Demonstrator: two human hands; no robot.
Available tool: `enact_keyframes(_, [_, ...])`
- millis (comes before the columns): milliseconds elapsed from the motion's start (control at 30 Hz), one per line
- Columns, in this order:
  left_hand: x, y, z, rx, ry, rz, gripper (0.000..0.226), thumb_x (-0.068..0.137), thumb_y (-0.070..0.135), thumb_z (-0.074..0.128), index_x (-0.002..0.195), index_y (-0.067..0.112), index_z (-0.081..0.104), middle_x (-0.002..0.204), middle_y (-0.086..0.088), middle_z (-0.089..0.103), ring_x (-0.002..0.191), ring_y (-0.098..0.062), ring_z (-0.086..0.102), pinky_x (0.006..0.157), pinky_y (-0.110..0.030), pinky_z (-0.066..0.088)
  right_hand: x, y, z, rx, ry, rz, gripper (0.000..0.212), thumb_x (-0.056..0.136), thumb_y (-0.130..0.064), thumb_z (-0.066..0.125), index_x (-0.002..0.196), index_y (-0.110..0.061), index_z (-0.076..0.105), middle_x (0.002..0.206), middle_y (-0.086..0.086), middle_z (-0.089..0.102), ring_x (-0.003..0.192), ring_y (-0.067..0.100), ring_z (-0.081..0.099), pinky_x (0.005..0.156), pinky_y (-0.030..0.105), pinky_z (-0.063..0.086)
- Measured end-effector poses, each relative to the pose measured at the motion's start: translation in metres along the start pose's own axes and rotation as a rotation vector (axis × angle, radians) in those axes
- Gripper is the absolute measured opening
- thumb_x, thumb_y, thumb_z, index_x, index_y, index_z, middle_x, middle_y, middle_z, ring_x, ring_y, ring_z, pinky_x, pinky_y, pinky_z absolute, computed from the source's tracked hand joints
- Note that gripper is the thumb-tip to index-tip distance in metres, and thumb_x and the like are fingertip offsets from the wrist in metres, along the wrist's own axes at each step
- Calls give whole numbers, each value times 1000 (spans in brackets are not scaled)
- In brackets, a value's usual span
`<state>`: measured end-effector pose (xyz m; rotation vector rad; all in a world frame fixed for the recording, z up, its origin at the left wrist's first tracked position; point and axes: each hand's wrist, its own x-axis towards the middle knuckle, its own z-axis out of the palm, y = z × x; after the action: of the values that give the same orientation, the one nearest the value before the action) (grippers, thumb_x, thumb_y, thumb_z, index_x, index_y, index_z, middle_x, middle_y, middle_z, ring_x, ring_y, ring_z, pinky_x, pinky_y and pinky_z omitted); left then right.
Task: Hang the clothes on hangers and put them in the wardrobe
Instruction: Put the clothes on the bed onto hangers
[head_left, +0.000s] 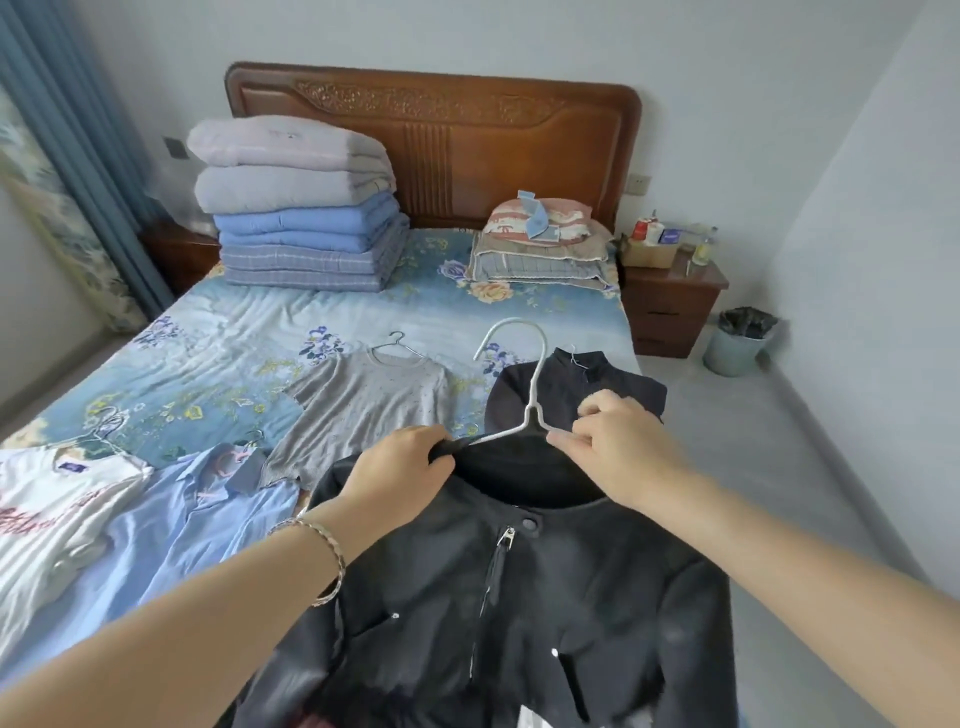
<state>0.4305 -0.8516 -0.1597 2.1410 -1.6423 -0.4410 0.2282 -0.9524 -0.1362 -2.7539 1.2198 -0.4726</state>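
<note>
Floral bed (218, 332) fills the left and middle, and along its right edge a strip of floor (753, 441) runs open up to the nightstand (670, 306) and bin (737, 348). Over the foot edge the jacket (519, 597) is held up on a white hanger (531, 400): the left hand (400, 462) grips the collar (566, 506) with curled fingers, the right hand (618, 441) pinches the hanger's wire beside the collar. Behind it a grey top (363, 405), a dark top (566, 382), a shirt (197, 519) and a tee (52, 509) lie flat.
</note>
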Motion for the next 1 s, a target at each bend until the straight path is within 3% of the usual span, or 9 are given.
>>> enact_keyframes(67, [-9, 12, -1, -28, -10, -17, 16, 94, 31, 50, 82, 20, 50, 71, 9, 49, 71, -20, 51, 55, -29, 33, -5, 2, -9, 90, -180, 128, 53, 95, -47, 43, 53, -15, 37, 63, -3, 47, 63, 20, 48, 52, 28, 32])
enact_keyframes(167, [-20, 26, -4, -48, -14, -45, 37, 87, 50, 56, 83, 14, 53, 67, 4, 51, 59, -16, 47, 53, -30, 32, -15, 4, -25, 136, -165, 114, 54, 95, -47, 42, 53, -16, 29, 54, -1, 43, 58, 22, 47, 50, 28, 27])
enact_keyframes(267, [-25, 42, -6, -204, 104, -61, 41, 84, 45, 63, 69, 10, 48, 57, 2, 43, 53, -16, 40, 51, -30, 26, -32, 6, -42, 189, -85, 65, 50, 93, -47, 47, 55, -18, 31, 53, -2, 41, 58, 21, 47, 52, 30, 29])
enact_keyframes(367, [-27, 63, -6, -366, 221, -22, 38, 81, 37, 69, 69, 5, 52, 55, 2, 41, 54, -16, 38, 54, -30, 26, -49, 14, -70, 244, -62, 96, 32, 86, -51, 55, 78, -22, 43, 64, -7, 46, 64, 17, 47, 61, 32, 37])
enact_keyframes(433, [-31, 76, -4, -416, 250, -8, 32, 81, 36, 70, 67, 12, 53, 56, 4, 45, 55, -14, 39, 55, -29, 29, -60, 23, -82, 230, -117, 156, 38, 81, -56, 59, 97, -22, 50, 82, -7, 53, 78, 15, 52, 70, 32, 44])
enact_keyframes(500, [-35, 91, 2, -446, 263, 5, 31, 81, 35, 69, 67, 14, 53, 58, 4, 47, 56, -14, 41, 56, -29, 31, -77, 32, -89, 149, -87, 145, 35, 81, -56, 59, 87, -22, 54, 80, -5, 56, 75, 16, 53, 63, 29, 42])
enact_keyframes(633, [-36, 112, 10, -472, 256, 38, 32, 81, 33, 70, 67, 10, 54, 59, 3, 47, 58, -15, 41, 57, -28, 31, -93, 44, -94, 181, 34, 141, 48, 92, -45, 49, 54, -20, 32, 53, -3, 38, 52, 13, 37, 52, 29, 25])
enact_keyframes(867, [-14, 186, 39, -327, 220, 133, 29, 87, 36, 62, 81, 8, 59, 68, 6, 50, 74, -19, 49, 70, -31, 33, -113, 122, -124, 42, 213, 29, 48, 94, -40, 47, 55, -17, 32, 53, -4, 37, 57, 22, 44, 53, 32, 30])
enact_keyframes(1000, [-1, 224, 78, -232, 289, 151, 26, 90, 35, 59, 109, 17, 60, 103, 6, 55, 102, -19, 51, 95, -35, 39, -120, 186, -135, 34, 259, 22, 47, 94, -39, 48, 58, -11, 34, 54, 0, 39, 56, 25, 44, 51, 33, 29])
